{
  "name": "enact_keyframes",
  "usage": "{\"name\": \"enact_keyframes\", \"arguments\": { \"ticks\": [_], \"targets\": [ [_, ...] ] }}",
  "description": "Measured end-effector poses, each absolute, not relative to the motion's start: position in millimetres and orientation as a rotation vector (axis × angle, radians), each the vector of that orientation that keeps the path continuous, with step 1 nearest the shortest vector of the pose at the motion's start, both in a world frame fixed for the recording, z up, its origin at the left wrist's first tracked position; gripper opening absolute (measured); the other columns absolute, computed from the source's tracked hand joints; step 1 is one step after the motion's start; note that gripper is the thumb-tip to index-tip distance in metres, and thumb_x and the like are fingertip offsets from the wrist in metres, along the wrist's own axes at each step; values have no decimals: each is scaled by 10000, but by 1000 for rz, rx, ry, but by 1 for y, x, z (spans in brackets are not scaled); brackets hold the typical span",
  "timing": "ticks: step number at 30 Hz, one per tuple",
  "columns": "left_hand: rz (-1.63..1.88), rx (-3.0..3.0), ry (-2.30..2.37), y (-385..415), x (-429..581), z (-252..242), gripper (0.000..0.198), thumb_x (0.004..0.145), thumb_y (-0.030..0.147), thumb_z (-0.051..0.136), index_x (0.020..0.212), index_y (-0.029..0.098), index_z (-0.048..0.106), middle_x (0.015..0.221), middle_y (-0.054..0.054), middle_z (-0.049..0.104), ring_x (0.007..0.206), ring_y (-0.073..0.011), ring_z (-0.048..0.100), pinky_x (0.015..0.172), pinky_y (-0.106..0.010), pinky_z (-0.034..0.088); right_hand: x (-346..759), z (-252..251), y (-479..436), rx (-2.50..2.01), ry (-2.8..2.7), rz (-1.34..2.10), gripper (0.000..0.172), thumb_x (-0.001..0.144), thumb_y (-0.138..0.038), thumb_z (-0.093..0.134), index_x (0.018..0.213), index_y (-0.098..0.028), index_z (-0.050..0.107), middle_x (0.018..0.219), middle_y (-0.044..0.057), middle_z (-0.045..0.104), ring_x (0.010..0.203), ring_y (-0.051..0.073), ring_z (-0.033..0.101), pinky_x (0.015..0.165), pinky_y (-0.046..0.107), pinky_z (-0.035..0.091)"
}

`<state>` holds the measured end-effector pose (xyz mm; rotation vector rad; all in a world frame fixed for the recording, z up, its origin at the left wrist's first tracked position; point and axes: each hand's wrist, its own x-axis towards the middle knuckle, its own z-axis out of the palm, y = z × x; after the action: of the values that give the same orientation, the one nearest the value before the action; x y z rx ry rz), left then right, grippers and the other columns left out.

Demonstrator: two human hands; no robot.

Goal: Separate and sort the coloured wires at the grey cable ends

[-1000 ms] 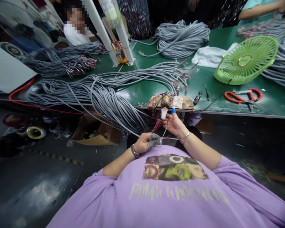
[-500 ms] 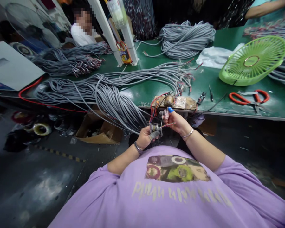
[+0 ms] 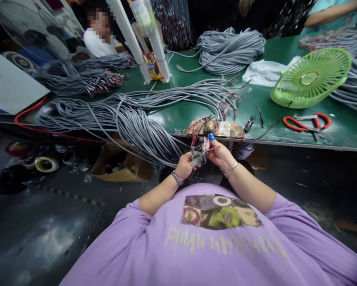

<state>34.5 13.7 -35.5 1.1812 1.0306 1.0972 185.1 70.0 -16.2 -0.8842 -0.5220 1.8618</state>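
My left hand [image 3: 185,166] is closed around the end of a grey cable [image 3: 193,153], with its taped thumb lying on top. Thin wires stick out of this end toward the right. My right hand [image 3: 220,154] wears a blue cover [image 3: 211,137] on its thumb and pinches thin reddish wires [image 3: 213,149] between its covered fingertips. Both hands are close together in front of the table edge. Just beyond them lies a cardboard strip [image 3: 230,129] with a brown lump on it and red and dark wires beside it. The fingers partly hide the wire tips.
Long grey cable bundles [image 3: 142,131] hang over the green table's front edge on the left. Farther right are small cutters [image 3: 249,124], orange-handled pliers [image 3: 299,123] and a green fan [image 3: 312,77]. An open cardboard box [image 3: 118,169] stands below. Two other people sit across the table.
My hands have come closer together, the left shifting slightly right and up. The wires now sit nearer my right fingertips. The whole view has shifted a little, moving the table things left.
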Motion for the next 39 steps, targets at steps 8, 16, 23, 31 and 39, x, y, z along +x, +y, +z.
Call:
{"name": "enact_keyframes", "arguments": {
  "ticks": [8,16,23,31,39],
  "targets": [
    [1000,1220,1033,15,34,-35,474,649,517,805,866,113,682,551,29,599,413,-42,460,385,-156,342,180,-20,68,-811,-526,1865,522,688,-683,728,682,-184,574,552,-34,599,471,88,511,492,244,430],
    [908,1254,914,-12,18,-25,468,677,535,795,805,98,687,540,4,594,388,-41,429,388,-175,320,196,-25,62,-810,-476,2002,482,815,-692,584,772,-212,571,637,-22,625,501,94,523,476,213,400],
    [1067,1155,973,-34,5,-25,432,688,515,800,775,108,684,538,0,595,413,-46,450,406,-176,337,210,-39,50,-859,-609,2047,234,715,-354,772,811,-192,633,717,-8,663,564,86,548,501,198,429],
    [1216,1096,1011,-28,4,-25,413,713,497,783,823,118,659,534,26,591,394,-34,432,367,-155,302,202,-19,20,-729,-1161,1962,358,655,-290,825,990,-207,733,1015,47,709,760,106,595,637,221,478],
    [1204,1101,1073,-31,5,-27,438,703,530,774,801,128,631,539,35,580,412,-37,442,382,-159,314,186,-6,6,-898,-1361,1493,202,762,-408,741,844,-224,727,739,4,647,619,121,494,580,266,428]
  ]
}}
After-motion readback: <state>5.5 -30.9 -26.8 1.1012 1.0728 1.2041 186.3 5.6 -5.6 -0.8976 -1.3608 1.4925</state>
